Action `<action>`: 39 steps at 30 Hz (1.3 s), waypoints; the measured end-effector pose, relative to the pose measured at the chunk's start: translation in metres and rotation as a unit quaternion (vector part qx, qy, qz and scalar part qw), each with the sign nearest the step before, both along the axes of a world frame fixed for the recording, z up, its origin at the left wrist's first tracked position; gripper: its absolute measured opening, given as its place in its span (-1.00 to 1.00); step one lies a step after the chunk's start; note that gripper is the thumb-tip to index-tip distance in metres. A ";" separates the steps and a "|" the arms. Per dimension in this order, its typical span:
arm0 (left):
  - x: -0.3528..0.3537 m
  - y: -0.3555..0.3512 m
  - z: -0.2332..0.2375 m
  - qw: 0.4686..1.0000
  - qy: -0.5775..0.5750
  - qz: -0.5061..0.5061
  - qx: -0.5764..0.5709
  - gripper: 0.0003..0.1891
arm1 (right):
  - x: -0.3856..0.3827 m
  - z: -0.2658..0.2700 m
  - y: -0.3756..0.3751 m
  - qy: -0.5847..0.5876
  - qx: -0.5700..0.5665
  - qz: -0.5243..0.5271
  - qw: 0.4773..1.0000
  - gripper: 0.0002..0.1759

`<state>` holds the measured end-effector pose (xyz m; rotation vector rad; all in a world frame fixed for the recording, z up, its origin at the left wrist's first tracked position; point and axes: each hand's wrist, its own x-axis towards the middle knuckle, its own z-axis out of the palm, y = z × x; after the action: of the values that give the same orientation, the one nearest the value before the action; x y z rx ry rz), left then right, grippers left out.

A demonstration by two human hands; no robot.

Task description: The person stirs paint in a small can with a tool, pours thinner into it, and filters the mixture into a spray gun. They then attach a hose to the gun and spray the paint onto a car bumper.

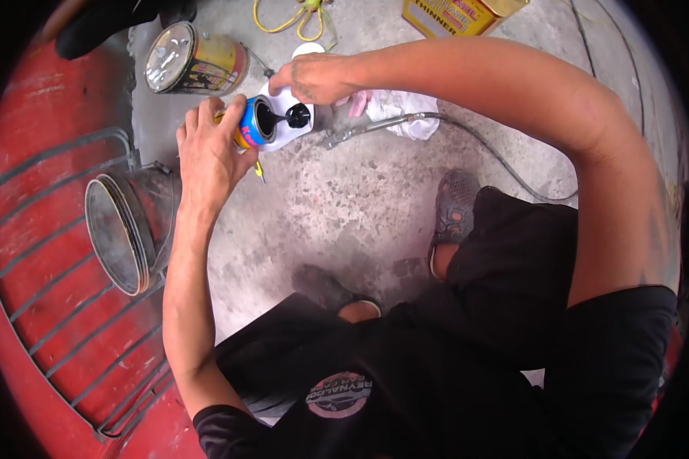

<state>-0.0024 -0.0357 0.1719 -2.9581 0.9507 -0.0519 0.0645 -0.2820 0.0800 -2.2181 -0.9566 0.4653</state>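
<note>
In the head view, the left hand (210, 153) is wrapped tight round a small blue and orange tin can (251, 122), tipped by a white plastic cup (283, 136) just right of it, while the right hand (318, 76) curls over the cup, its grip too hidden to tell.

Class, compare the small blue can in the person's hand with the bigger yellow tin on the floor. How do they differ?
The small blue round can is open, black inside; the larger yellow round tin has its silver lid on. The blue can is held tilted in the left hand; the yellow tin rests on the concrete floor, untouched. Both are round metal containers.
</note>
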 end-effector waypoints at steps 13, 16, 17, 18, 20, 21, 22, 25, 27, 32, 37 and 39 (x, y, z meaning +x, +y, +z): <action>0.001 -0.002 0.003 1.000 -0.011 0.002 -0.004 -0.14 | 0.005 -0.009 -0.002 -0.042 0.042 0.012 0.998 -0.47; 0.002 -0.001 -0.001 1.000 -0.010 0.004 -0.005 -0.13 | 0.006 -0.010 -0.002 -0.039 0.044 0.006 0.998 -0.47; 0.002 -0.001 -0.002 1.000 -0.012 -0.001 -0.014 -0.16 | 0.006 -0.010 -0.002 -0.036 0.044 0.002 0.998 -0.48; 0.002 0.000 -0.003 1.000 -0.014 -0.006 -0.024 -0.19 | 0.005 -0.009 -0.002 -0.036 0.044 0.003 0.998 -0.48; 0.002 0.001 -0.004 1.000 -0.013 -0.001 -0.026 -0.19 | 0.005 -0.006 -0.001 -0.031 0.031 -0.006 0.999 -0.48; 0.002 0.001 -0.004 1.000 -0.011 0.003 -0.028 -0.18 | 0.006 -0.009 -0.001 -0.035 0.030 -0.003 0.999 -0.48; 0.002 0.001 -0.005 0.999 -0.017 0.006 -0.028 -0.18 | 0.007 -0.012 -0.001 -0.033 0.026 -0.006 0.999 -0.48; 0.001 0.002 -0.005 0.999 -0.024 0.003 -0.032 -0.17 | 0.007 -0.010 -0.001 -0.044 0.017 0.000 0.999 -0.47; 0.001 0.002 -0.003 0.999 -0.014 0.000 -0.033 -0.18 | 0.006 -0.008 0.000 0.004 -0.003 -0.020 1.000 -0.46; 0.001 0.002 -0.001 0.998 -0.034 -0.013 -0.049 -0.20 | 0.002 -0.005 -0.002 0.000 0.023 -0.015 1.000 -0.46; 0.000 0.000 -0.001 0.999 -0.022 0.000 -0.028 -0.14 | 0.003 -0.007 -0.002 -0.004 0.028 -0.012 1.000 -0.46; 0.000 0.000 -0.001 0.999 -0.025 -0.003 -0.028 -0.14 | 0.003 -0.007 -0.002 -0.014 0.040 -0.007 0.999 -0.47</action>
<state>-0.0024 -0.0359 0.1713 -2.9898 0.9685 -0.1544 0.0676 -0.2837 0.0727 -2.1641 -0.9568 0.3829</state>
